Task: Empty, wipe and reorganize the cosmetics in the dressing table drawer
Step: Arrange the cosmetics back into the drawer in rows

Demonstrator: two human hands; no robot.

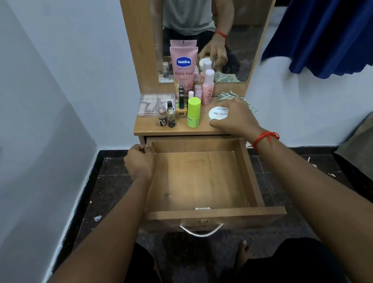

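The wooden drawer [205, 215] is pulled fully out and holds nothing. My left hand [139, 162] grips the top of its left side wall near the back. My right hand [235, 116] curls around a round white nail polish remover jar [218, 113] standing on the dressing table top [148, 126]. Cosmetics crowd the top: a pink Vaseline tube [184, 67], a lime green bottle [194, 115], a pink bottle [208, 87], small nail polish bottles [166, 117] and a clear plastic box [155, 103]. A striped cloth [249, 107] lies behind my right hand.
A mirror [247, 45] rises behind the table top and reflects the person. White walls close in on the left. A blue curtain [328, 22] hangs at the right. The drawer's metal handle [201, 230] juts toward my legs over the dark tiled floor.
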